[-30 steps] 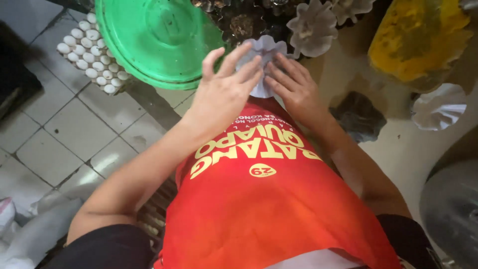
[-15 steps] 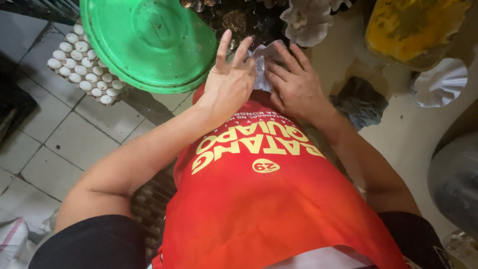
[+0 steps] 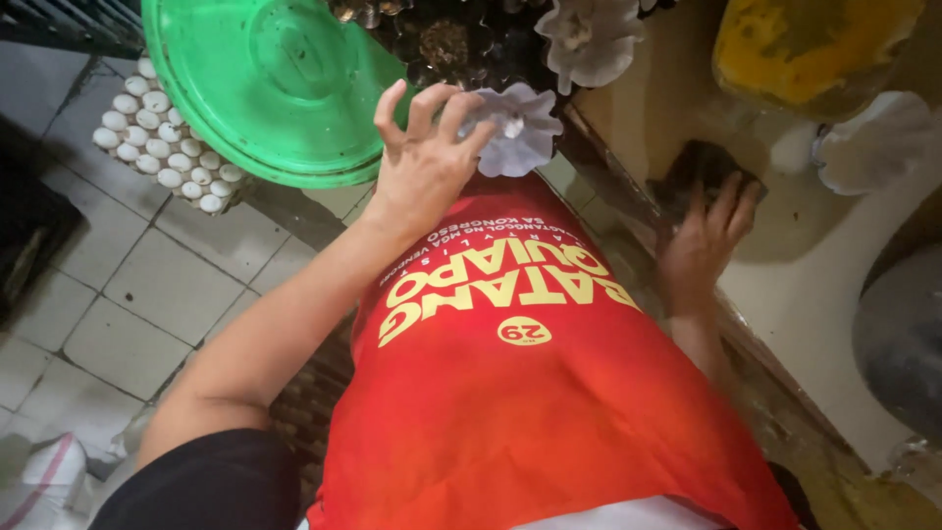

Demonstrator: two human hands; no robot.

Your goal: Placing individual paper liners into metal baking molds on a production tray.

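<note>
At the upper left of the frame a tray of white eggs (image 3: 162, 157) sits on the tiled floor (image 3: 147, 294), partly covered by a large green plastic basin (image 3: 265, 83) that tilts over it.

Just right of the basin, at upper centre, the left hand (image 3: 424, 162) is raised with its fingers (image 3: 446, 113) spread and slightly curled. Their tips touch the left edge of a pale, ruffled paper liner (image 3: 520, 128), a thin fluted cup shaped like a flower. Whether the thumb is pinching the liner from underneath cannot be told. Another liner of the same kind (image 3: 589, 39) lies above it, over a dark tray (image 3: 451, 44) of round wells.

The liner looks very light, thin and soft, so it will likely crumple or tear under a firm squeeze and could flutter away if merely brushed. A gentle fingertip pinch at the fluted rim seems the safest hold, with the centre left alone.

Lower centre is filled by a red apron (image 3: 530, 393) with yellow lettering.

At right of centre the right hand (image 3: 702, 245) lies on a dark, wet-looking pad (image 3: 702, 172) on the beige counter (image 3: 814, 304), fingers extended and pressing flat rather than closed around it. A yellow-stained container (image 3: 814, 49) stands at the upper right, with one more pale liner (image 3: 873, 137) below it.
</note>
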